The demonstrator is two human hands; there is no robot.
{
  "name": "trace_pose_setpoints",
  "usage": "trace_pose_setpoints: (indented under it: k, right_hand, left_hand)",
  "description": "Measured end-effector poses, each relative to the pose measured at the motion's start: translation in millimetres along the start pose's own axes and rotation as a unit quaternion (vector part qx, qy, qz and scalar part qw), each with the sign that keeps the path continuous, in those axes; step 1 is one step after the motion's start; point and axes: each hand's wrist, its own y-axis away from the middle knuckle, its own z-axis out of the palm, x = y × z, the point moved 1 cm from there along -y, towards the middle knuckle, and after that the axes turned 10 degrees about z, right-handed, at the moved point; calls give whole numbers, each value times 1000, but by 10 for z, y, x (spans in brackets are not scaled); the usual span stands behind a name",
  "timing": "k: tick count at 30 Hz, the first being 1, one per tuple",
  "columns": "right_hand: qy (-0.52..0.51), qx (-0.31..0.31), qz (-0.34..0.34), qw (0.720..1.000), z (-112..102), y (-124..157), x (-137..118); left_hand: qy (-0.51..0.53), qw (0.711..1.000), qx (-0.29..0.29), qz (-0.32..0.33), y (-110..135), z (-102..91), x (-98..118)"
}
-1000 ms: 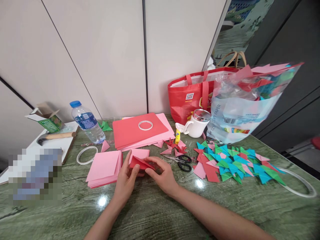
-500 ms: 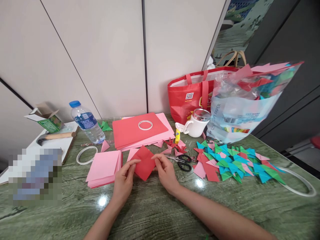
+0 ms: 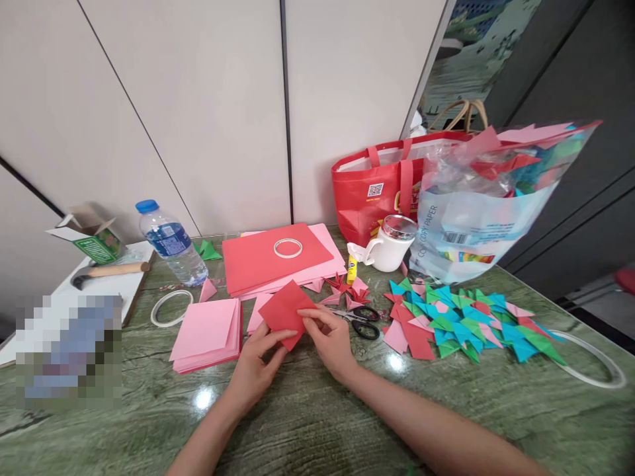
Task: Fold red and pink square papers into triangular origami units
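1. This is looking like a papercraft corner in a home or small workshop; the view is not settling which.
2. On a green marbled table (image 3: 307, 423), a red paper square (image 3: 284, 309) is being handled near pink paper squares (image 3: 203, 327), scissors (image 3: 352, 315), a glue stick (image 3: 352, 270) and many folded pieces (image 3: 461, 320).
3. A mug (image 3: 389, 253) and a water bottle (image 3: 172, 241) are lending a homely note.
4. A hammer (image 3: 119, 268) is lying on a white board (image 3: 131, 284) at the left, and pale panels (image 3: 198, 99) are rising behind.

Left fingers (image 3: 272, 338), right fingers (image 3: 317, 317) hold red paper square (image 3: 284, 309); pink stack (image 3: 203, 330) nearby.
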Motion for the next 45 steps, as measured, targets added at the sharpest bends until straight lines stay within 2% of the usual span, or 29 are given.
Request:
trace_pose_setpoints:
  k: [7,12,15,23,28,34,37,42,45]
  right_hand:
    - [3,-20,-12,1000,11,21,-48]
    - [-37,-88,3,995,33,51,-102]
    - [-48,-107,17,993,36,62,-94]
    - [-42,-69,37,996,37,47,-29]
    - [-32,-75,34,996,48,54,-43]
    - [6,-100,12,995,48,60,-76]
    - [13,-99,3,995,48,54,-78]
    - [-9,-111,5,994,49,46,-52]
    - [-11,-121,10,992,49,48,-48]
  left_hand:
    - [-1,999,34,-35,-8,-30,-31]
    - [64,979,137,-136,-28,-59,-25]
    - [161,954,187,-169,-31,-43,-31]
    - [315,920,184,-144,-62,14,47]
    - [304,917,157,-204,-49,1,-39]
    - [297,903,196,-241,-28,24,-102]
    - [303,899,196,-247,-25,34,-81]
    - [331,900,154,-240,-33,28,-42]
    - [336,895,159,-247,-33,26,-39]
